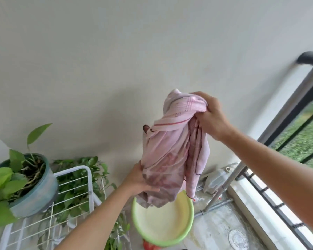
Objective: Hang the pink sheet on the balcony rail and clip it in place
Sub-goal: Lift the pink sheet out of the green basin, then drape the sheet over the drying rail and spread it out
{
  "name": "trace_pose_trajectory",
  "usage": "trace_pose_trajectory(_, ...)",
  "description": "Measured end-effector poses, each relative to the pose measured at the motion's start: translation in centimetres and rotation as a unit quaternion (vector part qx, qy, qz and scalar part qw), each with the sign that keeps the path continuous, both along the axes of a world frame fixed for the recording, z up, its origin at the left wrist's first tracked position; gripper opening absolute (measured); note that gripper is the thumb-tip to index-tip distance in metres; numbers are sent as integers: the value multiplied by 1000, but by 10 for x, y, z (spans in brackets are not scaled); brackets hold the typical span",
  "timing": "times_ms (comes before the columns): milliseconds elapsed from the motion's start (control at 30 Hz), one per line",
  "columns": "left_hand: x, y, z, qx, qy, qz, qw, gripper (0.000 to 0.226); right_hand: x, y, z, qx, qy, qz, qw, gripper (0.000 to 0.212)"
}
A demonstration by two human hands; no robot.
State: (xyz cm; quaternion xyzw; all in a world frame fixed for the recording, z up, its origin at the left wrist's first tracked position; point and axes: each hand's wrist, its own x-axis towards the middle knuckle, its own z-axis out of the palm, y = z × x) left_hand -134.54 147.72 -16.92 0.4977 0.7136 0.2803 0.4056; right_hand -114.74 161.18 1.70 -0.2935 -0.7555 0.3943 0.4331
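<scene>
Head view: pink sheet [170, 150] hangs bunched and twisted at the centre of the frame, in front of a pale wall. Its lower end is over a green-rimmed basin [189, 224] on the floor at lower centre. Right hand [210, 118] grips the top of the bunch, fingers curled tight into the cloth. Left hand [139, 181] holds the lower part from the left side, thumb across the fabric. Balcony rail [293, 103] runs along the right edge of the frame, apart from the sheet, blurred at its upper end. Potted plant [34, 188] sits on a white wire rack [76, 186] at lower left.
</scene>
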Motion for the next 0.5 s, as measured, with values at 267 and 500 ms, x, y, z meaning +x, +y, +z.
trace_pose_trajectory(267,5,32,22,159,59,79,982,44,65,12,44,13,-70,-153,986,38)
trace_pose_trajectory(500,4,70,120,406,229,130,875,35,135,18,104,106,-188,-279,936,49)
